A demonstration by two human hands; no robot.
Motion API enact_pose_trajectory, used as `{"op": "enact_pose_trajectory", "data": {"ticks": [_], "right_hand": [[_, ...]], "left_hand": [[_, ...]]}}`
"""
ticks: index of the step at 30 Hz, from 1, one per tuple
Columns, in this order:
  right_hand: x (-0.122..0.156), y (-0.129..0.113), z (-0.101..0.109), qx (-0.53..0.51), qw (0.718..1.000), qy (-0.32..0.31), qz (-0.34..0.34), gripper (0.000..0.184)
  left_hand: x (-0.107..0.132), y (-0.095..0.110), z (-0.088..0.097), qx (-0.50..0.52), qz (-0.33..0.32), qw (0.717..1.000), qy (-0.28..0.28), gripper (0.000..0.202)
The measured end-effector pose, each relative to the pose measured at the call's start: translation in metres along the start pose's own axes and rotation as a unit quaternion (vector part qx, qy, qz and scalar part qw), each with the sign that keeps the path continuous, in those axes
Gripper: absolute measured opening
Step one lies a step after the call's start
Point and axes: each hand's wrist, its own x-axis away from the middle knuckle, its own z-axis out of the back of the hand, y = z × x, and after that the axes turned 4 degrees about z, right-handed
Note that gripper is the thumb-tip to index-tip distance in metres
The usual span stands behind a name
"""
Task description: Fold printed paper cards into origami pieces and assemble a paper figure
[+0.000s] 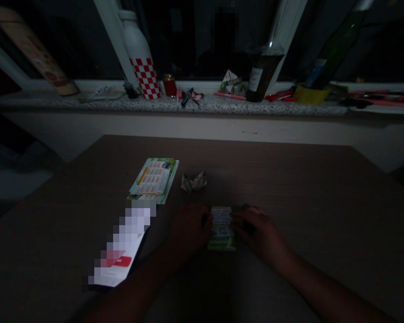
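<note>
A small printed leaflet [222, 231], white and green with lines of text, lies on the table between my hands. At its left edge, my left hand [191, 226] has its fingers curled against the paper. My right hand [261, 231] grips the right edge, thumb and fingers drawn together. Just beyond my left hand sits a small folded paper piece [194, 181] with two raised points. Farther left is a stack of similar printed leaflets [153, 177]. The dim light partly hides my fingertips.
A lit phone [121, 255] lies left of my left forearm. Behind the brown table [289, 179], a stone windowsill [208, 104] holds a red-and-white checked bottle [144, 67], a dark plastic cup [259, 76], a green bottle [336, 45] and several small items.
</note>
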Motion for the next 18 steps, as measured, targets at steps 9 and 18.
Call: {"op": "enact_pose_trajectory", "data": {"ticks": [9, 18], "right_hand": [[0.0, -0.004, -0.001, 0.053, 0.999, -0.011, -0.005, 0.025], [-0.001, -0.01, 0.003, 0.02, 0.998, -0.041, -0.045, 0.033]], "left_hand": [[-0.001, 0.0, 0.0, -0.009, 0.002, 1.0, 0.001, 0.02], [-0.001, 0.0, 0.0, -0.011, 0.001, 1.0, 0.001, 0.019]]}}
